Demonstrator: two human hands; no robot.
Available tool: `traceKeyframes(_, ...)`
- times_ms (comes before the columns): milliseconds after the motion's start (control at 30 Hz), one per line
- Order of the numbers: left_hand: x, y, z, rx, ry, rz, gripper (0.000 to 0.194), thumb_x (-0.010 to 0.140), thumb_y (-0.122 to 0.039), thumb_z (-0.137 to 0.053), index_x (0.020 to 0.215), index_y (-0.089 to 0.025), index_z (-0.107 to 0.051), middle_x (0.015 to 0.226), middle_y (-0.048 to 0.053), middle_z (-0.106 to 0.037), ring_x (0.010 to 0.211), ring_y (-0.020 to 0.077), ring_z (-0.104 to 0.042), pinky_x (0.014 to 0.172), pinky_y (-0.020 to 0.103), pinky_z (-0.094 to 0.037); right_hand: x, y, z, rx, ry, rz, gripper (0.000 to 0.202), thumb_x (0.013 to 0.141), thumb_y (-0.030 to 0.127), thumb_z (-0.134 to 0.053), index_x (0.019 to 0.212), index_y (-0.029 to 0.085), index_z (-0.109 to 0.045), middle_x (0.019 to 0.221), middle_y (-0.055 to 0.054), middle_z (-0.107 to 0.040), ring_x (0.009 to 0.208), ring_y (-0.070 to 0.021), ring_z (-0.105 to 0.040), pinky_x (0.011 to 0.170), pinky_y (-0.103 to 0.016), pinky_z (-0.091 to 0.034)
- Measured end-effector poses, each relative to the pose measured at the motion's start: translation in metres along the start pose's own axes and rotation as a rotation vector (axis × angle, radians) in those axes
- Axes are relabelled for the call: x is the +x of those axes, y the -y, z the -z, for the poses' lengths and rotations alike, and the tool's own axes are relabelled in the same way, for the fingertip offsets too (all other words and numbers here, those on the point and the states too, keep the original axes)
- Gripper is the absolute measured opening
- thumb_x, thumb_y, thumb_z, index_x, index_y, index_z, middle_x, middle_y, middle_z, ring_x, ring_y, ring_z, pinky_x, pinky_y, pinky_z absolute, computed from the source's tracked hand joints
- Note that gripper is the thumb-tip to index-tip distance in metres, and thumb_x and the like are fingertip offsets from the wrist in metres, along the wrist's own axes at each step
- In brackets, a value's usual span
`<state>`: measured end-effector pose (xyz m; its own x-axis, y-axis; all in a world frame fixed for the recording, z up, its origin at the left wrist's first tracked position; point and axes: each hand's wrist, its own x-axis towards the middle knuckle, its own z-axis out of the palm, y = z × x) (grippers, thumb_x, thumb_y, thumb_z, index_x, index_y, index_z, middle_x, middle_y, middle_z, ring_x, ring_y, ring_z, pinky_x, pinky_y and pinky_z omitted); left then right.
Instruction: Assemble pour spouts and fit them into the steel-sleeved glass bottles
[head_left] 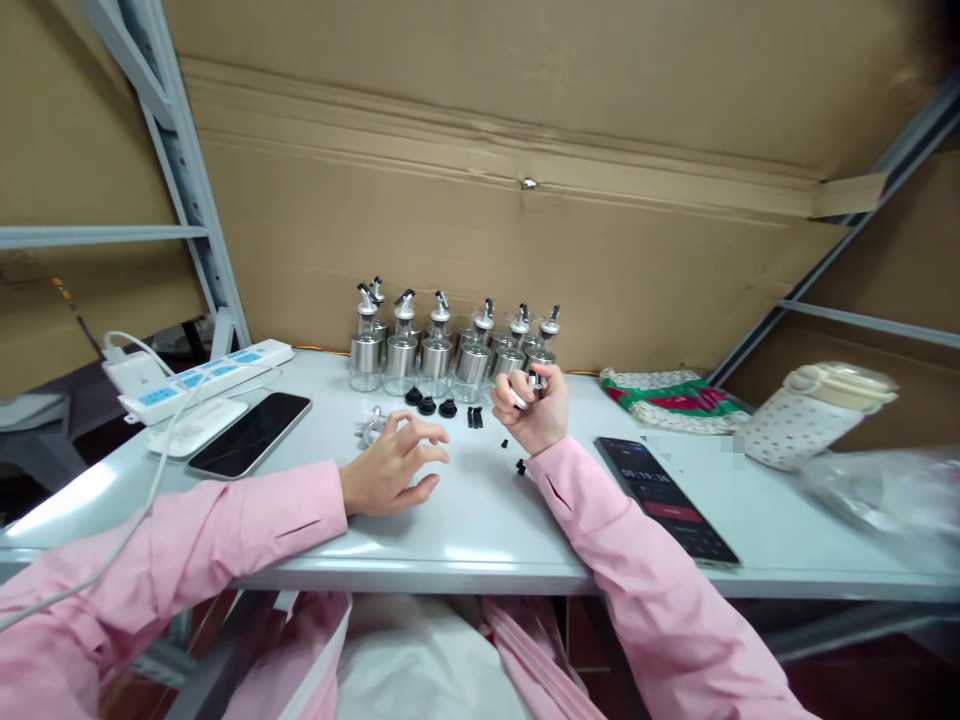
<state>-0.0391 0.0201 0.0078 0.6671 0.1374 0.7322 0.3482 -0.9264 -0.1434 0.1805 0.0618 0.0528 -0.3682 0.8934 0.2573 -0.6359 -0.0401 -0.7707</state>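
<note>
My right hand point(534, 408) is raised above the table, its fingers wrapped round a small silver and black spout piece point(535, 382). My left hand point(397, 465) hovers over the table with its fingers apart and nothing in them. Beside its fingertips lie some shiny silver pieces point(371, 428), partly hidden by the hand. Between the hands and the bottles are several round black stoppers point(426, 405) and thin black pieces point(475, 417). Tiny black parts point(520, 466) lie near my right wrist. Several glass and steel bottles point(436, 360) with pour spouts stand upright behind.
A dark phone point(251, 434) and a power strip point(206, 380) are at the left, with a white cable crossing my left sleeve. On the right are a lit phone point(667, 500), a patterned cloth point(675, 400), a dotted bottle point(795, 425) and a clear plastic bag point(885, 490).
</note>
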Motion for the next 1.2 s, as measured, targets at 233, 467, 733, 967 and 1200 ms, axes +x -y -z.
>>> traceKeyframes(233,0.004,0.021,0.007,-0.022,-0.117,0.217,0.02,0.083,-0.015,-0.04,0.102,-0.02,-0.04,0.103,0.009,-0.05,0.099,0.0198,-0.048,0.088,0.039,-0.035,0.003,-0.001,0.0,0.025,-0.083,0.003,0.034,0.065,0.033,-0.044,0.04,0.016,-0.029,0.044,0.002,-0.038,0.034,-0.0063,-0.035,0.033,-0.018,-0.024)
traceKeyframes(467,0.044,0.101,0.031,-0.136,-0.585,0.603,0.023,0.078,-0.014,-0.045,0.099,-0.02,-0.039,0.098,0.005,-0.046,0.089,0.0146,-0.05,0.078,0.029,-0.042,0.003,0.003,0.001,0.056,-0.131,0.016,0.036,0.078,0.039,-0.047,0.051,0.016,-0.043,0.04,0.005,-0.036,0.028,-0.0023,-0.022,0.03,-0.015,-0.015)
traceKeyframes(733,0.123,0.164,0.051,-0.044,-0.159,0.91,0.027,0.075,-0.019,-0.049,0.101,-0.014,-0.044,0.097,0.008,-0.057,0.084,0.0151,-0.056,0.078,0.029,-0.045,0.006,-0.004,-0.003,-0.024,-0.233,0.007,0.033,0.076,0.051,-0.057,0.08,0.018,-0.051,0.047,0.007,-0.045,0.031,-0.0003,-0.025,0.032,-0.012,-0.014)
traceKeyframes(967,0.145,0.175,0.036,0.31,0.349,0.974,0.037,0.079,-0.036,-0.043,0.105,-0.014,-0.056,0.106,0.015,-0.062,0.098,0.0276,-0.059,0.084,0.037,-0.045,0.01,-0.005,-0.002,-0.07,-0.261,0.058,0.034,0.071,0.045,-0.065,0.084,0.018,-0.049,0.052,0.006,-0.051,0.034,-0.0004,-0.031,0.034,-0.011,-0.016)
traceKeyframes(1200,0.151,0.171,0.01,0.484,0.519,1.005,0.035,0.069,-0.022,-0.056,0.101,-0.009,-0.064,0.111,0.024,-0.059,0.104,0.034,-0.056,0.086,0.045,-0.041,0.011,-0.004,0.001,-0.123,-0.269,0.078,0.036,0.067,0.046,-0.067,0.08,0.017,-0.05,0.051,0.005,-0.052,0.033,-0.0008,-0.03,0.033,-0.013,-0.016)
